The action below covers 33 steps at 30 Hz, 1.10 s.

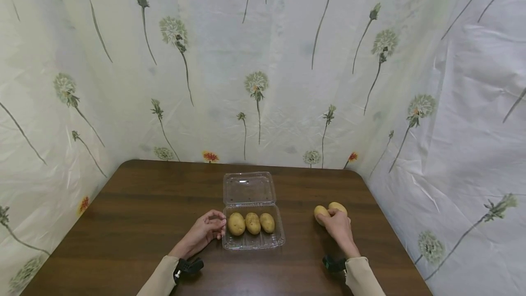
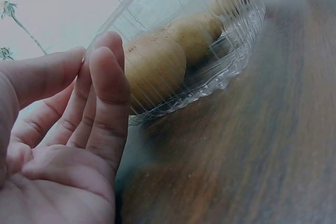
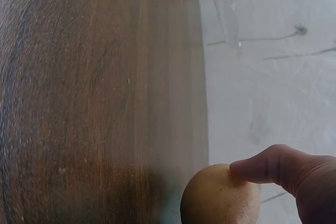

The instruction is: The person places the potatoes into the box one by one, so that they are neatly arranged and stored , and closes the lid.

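A clear plastic clamshell container [image 1: 253, 241] lies on the table with its lid [image 1: 249, 188] folded back. Three yellow potatoes sit side by side in its base: a left one [image 1: 236, 224], a middle one [image 1: 252, 223] and a right one [image 1: 267, 223]. At the container's left side, my left hand [image 1: 204, 231] pinches the rim between thumb and fingers, as the left wrist view shows. To the right of the container, my right hand [image 1: 339, 228] grips a potato [image 3: 218, 198], its thumb pressed on the skin. Another potato [image 1: 338, 206] is just beyond those fingers; whether they touch it I cannot tell.
The dark wooden table [image 1: 164, 191] ends at a back edge against a floral curtain [image 1: 213, 118], which also hangs along both sides. Each wrist carries a black camera strap, one on the left [image 1: 188, 267] and one on the right [image 1: 334, 264].
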Available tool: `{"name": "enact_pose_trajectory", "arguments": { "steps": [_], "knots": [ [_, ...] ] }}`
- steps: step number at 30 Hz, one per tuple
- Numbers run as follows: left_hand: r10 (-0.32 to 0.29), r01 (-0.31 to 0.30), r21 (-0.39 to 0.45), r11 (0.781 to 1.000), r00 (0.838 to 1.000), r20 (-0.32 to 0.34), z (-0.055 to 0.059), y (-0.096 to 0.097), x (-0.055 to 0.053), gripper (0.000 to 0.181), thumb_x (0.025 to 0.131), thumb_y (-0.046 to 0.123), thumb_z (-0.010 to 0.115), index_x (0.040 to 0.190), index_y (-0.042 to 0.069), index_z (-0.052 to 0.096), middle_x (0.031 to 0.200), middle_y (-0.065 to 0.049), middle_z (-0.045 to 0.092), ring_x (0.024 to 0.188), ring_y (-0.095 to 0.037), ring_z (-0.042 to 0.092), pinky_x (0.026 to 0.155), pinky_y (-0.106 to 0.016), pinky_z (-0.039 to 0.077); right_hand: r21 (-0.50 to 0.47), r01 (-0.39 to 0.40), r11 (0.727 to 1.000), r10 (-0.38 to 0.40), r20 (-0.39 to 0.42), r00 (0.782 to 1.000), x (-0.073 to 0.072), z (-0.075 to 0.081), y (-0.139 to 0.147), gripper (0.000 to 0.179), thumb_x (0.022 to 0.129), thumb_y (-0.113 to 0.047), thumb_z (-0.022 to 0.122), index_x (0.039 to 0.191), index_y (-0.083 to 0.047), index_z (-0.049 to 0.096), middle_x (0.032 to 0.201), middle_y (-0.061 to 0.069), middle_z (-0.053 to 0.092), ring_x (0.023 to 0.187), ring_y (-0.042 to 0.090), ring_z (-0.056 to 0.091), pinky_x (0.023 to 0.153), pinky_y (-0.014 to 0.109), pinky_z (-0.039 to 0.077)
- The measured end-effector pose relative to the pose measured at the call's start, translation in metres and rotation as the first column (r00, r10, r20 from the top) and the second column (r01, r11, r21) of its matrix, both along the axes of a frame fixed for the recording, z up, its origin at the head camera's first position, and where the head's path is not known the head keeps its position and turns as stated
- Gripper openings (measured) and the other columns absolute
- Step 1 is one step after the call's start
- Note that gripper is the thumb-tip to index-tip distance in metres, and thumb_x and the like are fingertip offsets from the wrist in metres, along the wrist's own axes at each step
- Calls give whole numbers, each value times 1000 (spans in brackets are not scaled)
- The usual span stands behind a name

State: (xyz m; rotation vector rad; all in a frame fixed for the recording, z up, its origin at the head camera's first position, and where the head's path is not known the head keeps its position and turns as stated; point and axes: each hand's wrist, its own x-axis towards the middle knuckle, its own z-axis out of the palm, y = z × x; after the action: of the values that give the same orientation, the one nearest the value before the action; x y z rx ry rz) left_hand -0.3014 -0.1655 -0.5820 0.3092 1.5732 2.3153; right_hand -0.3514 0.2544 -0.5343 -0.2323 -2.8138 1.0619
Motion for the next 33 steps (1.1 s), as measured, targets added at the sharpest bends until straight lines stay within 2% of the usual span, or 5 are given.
{"name": "enact_pose_trajectory", "arguments": {
  "steps": [6,10,22,26,33],
  "knots": [
    [-21,21,9,1000,1000,-15,7,0,3,15,99,5,51,112,3,44,82,0,65,72,-10,63,62,-22,49,-18,19,1000,-18,6,1000,1,3,-1,35,81,-34,70,102,-5,69,92,9,68,79,25,55,63,30,41],
    [-29,29,17,999,1000,-11,10,1,5,15,99,4,51,112,2,45,83,0,65,72,-10,63,62,-22,49,-23,13,1000,-13,9,1000,3,6,-3,42,82,-34,69,111,-3,68,105,15,69,89,30,58,71,37,46],
    [-14,14,1,1000,1000,-27,-4,0,-2,15,99,7,52,112,5,46,82,0,66,72,-10,63,62,-22,49,-85,26,996,-26,-7,1000,5,14,-9,47,82,-33,67,117,-2,65,109,17,68,101,34,60,83,47,48],
    [-18,18,-1,1000,1000,-24,-3,-1,-1,16,99,9,52,113,5,46,84,0,66,72,-10,63,63,-23,49,-100,25,995,-26,-8,1000,7,16,-11,46,83,-34,68,116,-2,66,107,16,69,100,32,61,83,46,48],
    [-24,25,7,1000,999,-33,-2,-1,-1,14,99,7,51,113,6,46,83,1,66,72,-10,63,63,-23,49,-139,23,990,-28,-36,999,8,21,-18,43,82,-33,70,113,-4,68,102,13,70,91,25,62,72,30,47]
  ]
}}
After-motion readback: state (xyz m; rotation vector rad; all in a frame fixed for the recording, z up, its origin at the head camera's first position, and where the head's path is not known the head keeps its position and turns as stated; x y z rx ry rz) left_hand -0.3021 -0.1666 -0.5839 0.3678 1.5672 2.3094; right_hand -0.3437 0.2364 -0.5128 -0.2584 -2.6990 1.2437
